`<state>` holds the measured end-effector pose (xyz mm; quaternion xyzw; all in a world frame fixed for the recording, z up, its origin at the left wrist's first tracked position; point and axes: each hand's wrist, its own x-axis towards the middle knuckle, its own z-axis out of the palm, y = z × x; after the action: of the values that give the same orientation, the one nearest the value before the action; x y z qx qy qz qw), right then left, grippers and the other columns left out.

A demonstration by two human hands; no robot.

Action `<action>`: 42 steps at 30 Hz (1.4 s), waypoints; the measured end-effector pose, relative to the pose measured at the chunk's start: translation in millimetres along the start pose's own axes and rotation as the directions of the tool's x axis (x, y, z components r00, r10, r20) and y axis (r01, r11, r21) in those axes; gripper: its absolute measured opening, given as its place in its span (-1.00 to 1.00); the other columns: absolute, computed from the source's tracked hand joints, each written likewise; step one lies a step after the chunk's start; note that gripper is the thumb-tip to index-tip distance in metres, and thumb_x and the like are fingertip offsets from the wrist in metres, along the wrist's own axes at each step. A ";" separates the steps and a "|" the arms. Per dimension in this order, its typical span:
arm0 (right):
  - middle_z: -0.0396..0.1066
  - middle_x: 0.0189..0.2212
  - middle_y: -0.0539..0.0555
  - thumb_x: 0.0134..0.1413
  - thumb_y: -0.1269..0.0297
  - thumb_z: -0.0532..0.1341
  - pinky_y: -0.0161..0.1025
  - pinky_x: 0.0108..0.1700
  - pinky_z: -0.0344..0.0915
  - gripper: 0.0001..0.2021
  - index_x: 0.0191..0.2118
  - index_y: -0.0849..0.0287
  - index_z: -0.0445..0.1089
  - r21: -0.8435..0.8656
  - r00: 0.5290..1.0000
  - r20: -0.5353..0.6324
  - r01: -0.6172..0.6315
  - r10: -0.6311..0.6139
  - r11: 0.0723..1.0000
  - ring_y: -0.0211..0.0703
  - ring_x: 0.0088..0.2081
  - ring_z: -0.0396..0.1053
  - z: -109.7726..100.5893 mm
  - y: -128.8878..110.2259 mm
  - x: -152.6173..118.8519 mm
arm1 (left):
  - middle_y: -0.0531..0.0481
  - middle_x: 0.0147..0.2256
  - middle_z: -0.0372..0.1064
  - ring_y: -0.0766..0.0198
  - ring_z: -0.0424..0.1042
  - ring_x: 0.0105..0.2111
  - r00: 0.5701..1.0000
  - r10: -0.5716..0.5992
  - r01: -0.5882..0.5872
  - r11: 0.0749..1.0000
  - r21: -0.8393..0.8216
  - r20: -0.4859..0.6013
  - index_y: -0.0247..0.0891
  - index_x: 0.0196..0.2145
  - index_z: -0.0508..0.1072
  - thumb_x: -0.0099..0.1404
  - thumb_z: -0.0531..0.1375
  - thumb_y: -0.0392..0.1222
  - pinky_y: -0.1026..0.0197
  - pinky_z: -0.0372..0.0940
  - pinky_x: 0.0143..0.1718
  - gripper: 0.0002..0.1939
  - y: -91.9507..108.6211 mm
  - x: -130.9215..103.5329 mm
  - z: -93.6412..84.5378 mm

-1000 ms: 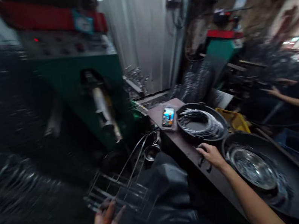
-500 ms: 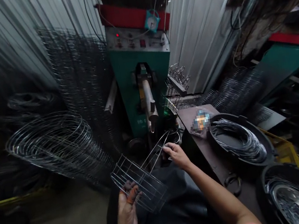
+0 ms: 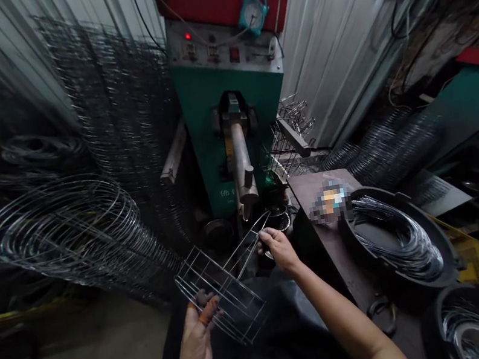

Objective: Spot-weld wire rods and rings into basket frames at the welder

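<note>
Over my lap I hold a wire basket-like rack (image 3: 237, 302) of thin metal rods, with a long narrow wire arm (image 3: 248, 250) reaching up and right. My left hand (image 3: 198, 333), with orange and dark coverings on its fingers, is closed around the rack's lower left side. At the wire arm's upper part, the fingertips of my right hand (image 3: 278, 247) are pinched on the rods. The arm's tip lies just below the metal electrode bar (image 3: 244, 166) of a green machine (image 3: 201, 130), seemingly apart from it.
Nested wire hoops (image 3: 59, 228) lean at the left, before a tall stack of wire grids (image 3: 115, 96). On the right, a brown table (image 3: 307, 183) bears a blurred packet and a black tub (image 3: 449, 254) of bent wires. A second tub (image 3: 433, 324) stands nearer.
The view has shifted slightly and come a little closer to the machine. Both hands keep their hold on the wire rack, which has barely moved between them.
</note>
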<state>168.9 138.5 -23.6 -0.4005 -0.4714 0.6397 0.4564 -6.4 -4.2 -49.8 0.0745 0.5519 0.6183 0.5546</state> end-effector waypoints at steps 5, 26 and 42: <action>0.24 -0.65 -0.08 -0.10 0.05 0.25 -0.42 -0.57 0.17 -0.68 -0.53 0.21 0.25 0.045 1.000 0.015 -0.027 0.026 0.999 -0.40 -0.63 0.21 -0.6 -0.1 9.5 | 0.00 -0.21 0.33 0.18 0.33 -0.18 1.000 -0.003 0.003 1.000 0.008 -0.016 -0.20 -0.29 0.37 -0.24 0.37 -0.06 0.18 0.30 -0.28 -0.50 4.2 8.9 0.7; 0.27 -0.64 -0.07 -0.20 0.04 0.27 -0.38 -0.56 0.19 -0.70 -0.50 0.20 0.31 -0.037 0.994 -0.076 -0.080 0.077 0.996 -0.35 -0.61 0.22 -4.9 -4.4 32.1 | 0.03 -0.34 0.32 0.20 0.36 -0.24 0.998 0.041 -0.040 0.999 0.017 -0.054 -0.21 -0.35 0.27 -0.21 0.34 -0.12 0.23 0.27 -0.38 -0.55 18.1 5.5 26.2; 0.47 -0.34 0.02 -0.10 0.34 0.23 -0.16 -0.09 0.26 -0.90 -0.39 0.05 0.48 -0.572 0.909 0.032 0.358 -0.416 0.738 -0.11 -0.25 0.38 -14.8 -22.2 56.5 | 0.01 -0.27 0.33 0.11 0.29 -0.08 0.996 0.060 -0.061 0.998 -0.006 -0.061 -0.19 -0.35 0.29 -0.18 0.32 -0.09 0.21 0.26 -0.39 -0.59 19.6 4.5 28.4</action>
<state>172.6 199.4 -10.3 -0.4414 -0.6891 0.3412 0.4624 0.1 20.6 -26.3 0.0702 0.5635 0.6390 0.5189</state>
